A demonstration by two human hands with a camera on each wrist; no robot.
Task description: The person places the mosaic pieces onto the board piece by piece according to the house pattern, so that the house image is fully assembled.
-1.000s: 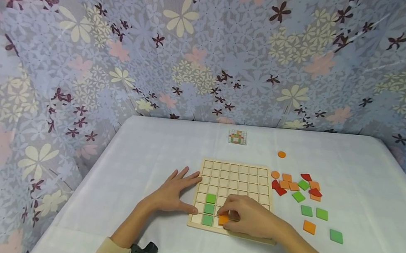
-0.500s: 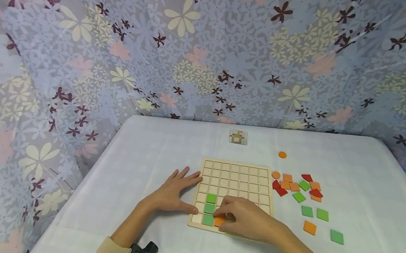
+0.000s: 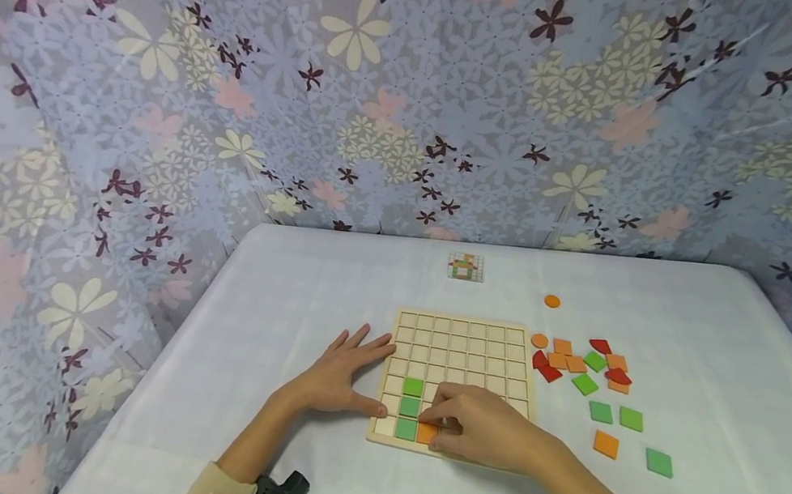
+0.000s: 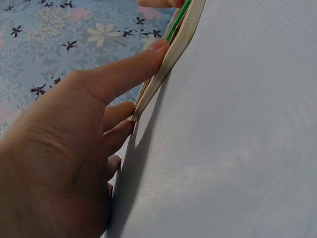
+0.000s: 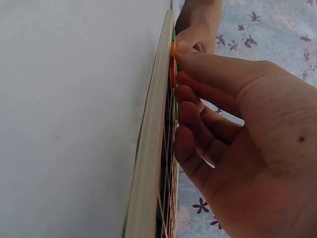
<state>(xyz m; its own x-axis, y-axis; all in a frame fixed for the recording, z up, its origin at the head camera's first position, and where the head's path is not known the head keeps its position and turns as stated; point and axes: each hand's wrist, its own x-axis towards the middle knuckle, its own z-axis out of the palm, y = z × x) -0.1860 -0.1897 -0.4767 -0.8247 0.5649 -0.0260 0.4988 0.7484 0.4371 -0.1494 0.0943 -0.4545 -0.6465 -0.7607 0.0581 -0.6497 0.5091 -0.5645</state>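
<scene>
Tile (image 3: pixel 427 433), orange, flat, partly covered, beside green piece (image 3: pixel 406 429). Right hand (image 3: pixel 486 425) pinches it; left hand (image 3: pixel 335 377), fingers spread, touches board (image 3: pixel 459 359) edge.

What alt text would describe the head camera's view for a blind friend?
A right hand pinches an orange square tile on a pale wooden grid board, beside a column of three green square tiles; the left hand touches the board's left edge. Loose orange, red and green pieces lie to the right.

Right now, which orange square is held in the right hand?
The orange square beside the lowest green tile on the board; other orange squares lie off it.
</scene>
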